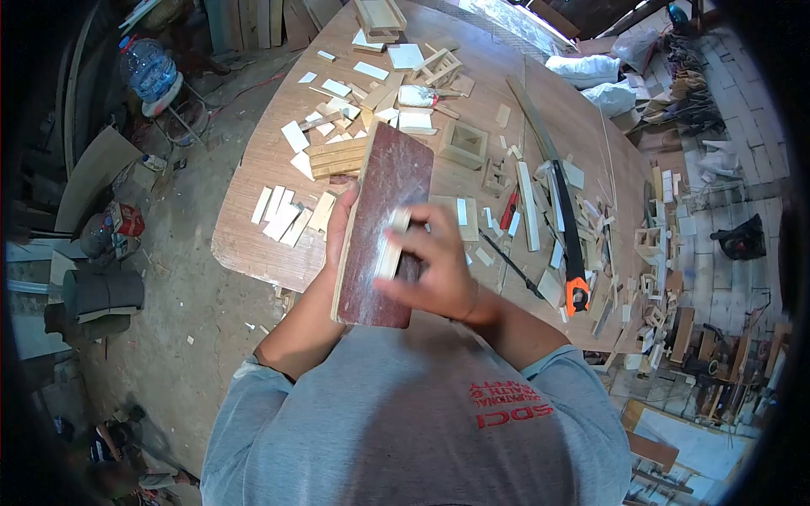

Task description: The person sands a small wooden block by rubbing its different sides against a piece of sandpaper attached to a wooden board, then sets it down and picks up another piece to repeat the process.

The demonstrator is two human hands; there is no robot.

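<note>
My left hand grips a long sanding board by its left edge, with most of the fingers hidden behind it. The board's face is reddish-brown sandpaper streaked with pale dust. Over its lower half, my right hand pinches a small pale wooden piece against the abrasive face. The fingers of that hand are slightly blurred. Both hands are held in front of my chest, above the near edge of the wooden table.
Wood offcuts and small wooden frames litter the table. A handsaw with an orange handle lies at the right, near a red-handled tool. A glue bottle rests farther back. A water jug stands on a stool at left.
</note>
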